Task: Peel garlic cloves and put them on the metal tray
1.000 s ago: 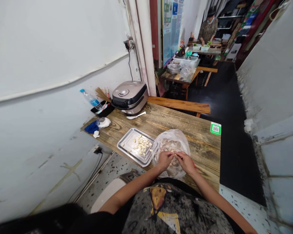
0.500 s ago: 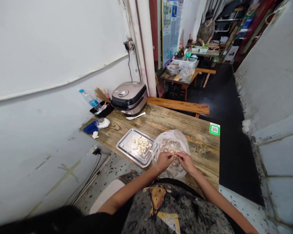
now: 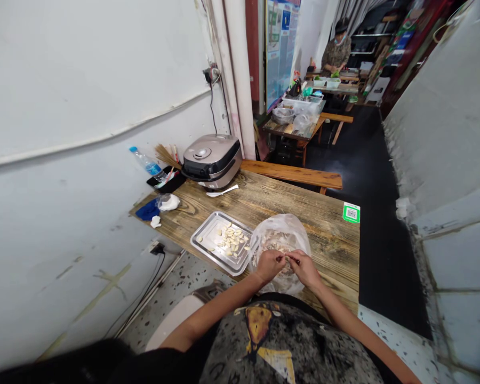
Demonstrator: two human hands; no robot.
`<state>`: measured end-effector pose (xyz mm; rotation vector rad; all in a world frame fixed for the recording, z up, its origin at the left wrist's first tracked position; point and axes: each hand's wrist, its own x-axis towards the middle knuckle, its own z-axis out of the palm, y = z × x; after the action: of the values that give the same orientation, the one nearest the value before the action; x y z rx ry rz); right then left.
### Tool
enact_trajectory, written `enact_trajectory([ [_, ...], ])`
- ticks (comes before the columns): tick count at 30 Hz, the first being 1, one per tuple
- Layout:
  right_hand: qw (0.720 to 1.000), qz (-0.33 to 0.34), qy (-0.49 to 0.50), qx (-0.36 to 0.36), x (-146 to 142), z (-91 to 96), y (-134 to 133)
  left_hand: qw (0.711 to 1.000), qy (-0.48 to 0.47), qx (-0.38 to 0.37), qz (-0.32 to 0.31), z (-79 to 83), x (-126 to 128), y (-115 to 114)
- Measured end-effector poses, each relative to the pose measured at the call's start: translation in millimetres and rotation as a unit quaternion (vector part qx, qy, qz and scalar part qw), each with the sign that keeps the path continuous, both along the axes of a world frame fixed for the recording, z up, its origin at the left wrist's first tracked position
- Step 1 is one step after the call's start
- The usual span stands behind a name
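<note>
Over an open clear plastic bag (image 3: 298, 229) full of papery skins and cloves, my two hands meet fingertip to fingertip. My left hand (image 3: 271, 265) is closed in a pinch, and my right hand (image 3: 303, 266) pinches from the other side. Between their fingertips is a small pale garlic clove, mostly covered by the fingers. Left of the bag, touching or nearly touching it, lies a shallow metal tray (image 3: 208, 226). Several peeled garlic cloves (image 3: 232, 238) are scattered on it, mostly toward its right half.
On the wooden table (image 3: 324, 229) stand a rice cooker (image 3: 213, 157), a white plastic knife (image 3: 222, 191), a black tray (image 3: 166, 184) with a water bottle (image 3: 146, 164), and a blue cloth (image 3: 147, 210). A green QR card (image 3: 351, 213) lies at the right edge. Another person (image 3: 336, 50) works farther back.
My hands stay over the bag, with only small shifts of the fingers. The cloves on the tray look the same. The distant person's hands and head have moved slightly.
</note>
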<state>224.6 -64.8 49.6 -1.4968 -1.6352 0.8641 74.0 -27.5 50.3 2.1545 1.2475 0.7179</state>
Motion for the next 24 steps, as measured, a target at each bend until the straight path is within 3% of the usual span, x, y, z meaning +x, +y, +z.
enact_trajectory([
  [9,0.989,-0.055,0.129,-0.036,-6,1.1,-1,0.997,-0.044,-0.043,0.052,2.2,1,3],
  [11,0.971,-0.096,0.207,-0.073,-5,0.6,1,0.991,-0.060,-0.073,0.093,1.5,-1,5],
  [14,0.914,-0.158,0.351,-0.124,-2,1.5,6,0.979,-0.075,-0.135,0.133,-3.3,-4,8],
  [16,0.880,-0.176,0.413,-0.153,0,3.6,9,0.974,-0.072,-0.188,0.103,-7.1,-5,9],
  [18,0.864,-0.185,0.435,-0.173,0,5.5,10,0.968,-0.075,-0.234,0.059,-8.6,-3,7],
  [24,0.875,-0.209,0.405,-0.163,-5,2.9,8,0.918,-0.237,-0.317,-0.015,6.4,10,-2],
])
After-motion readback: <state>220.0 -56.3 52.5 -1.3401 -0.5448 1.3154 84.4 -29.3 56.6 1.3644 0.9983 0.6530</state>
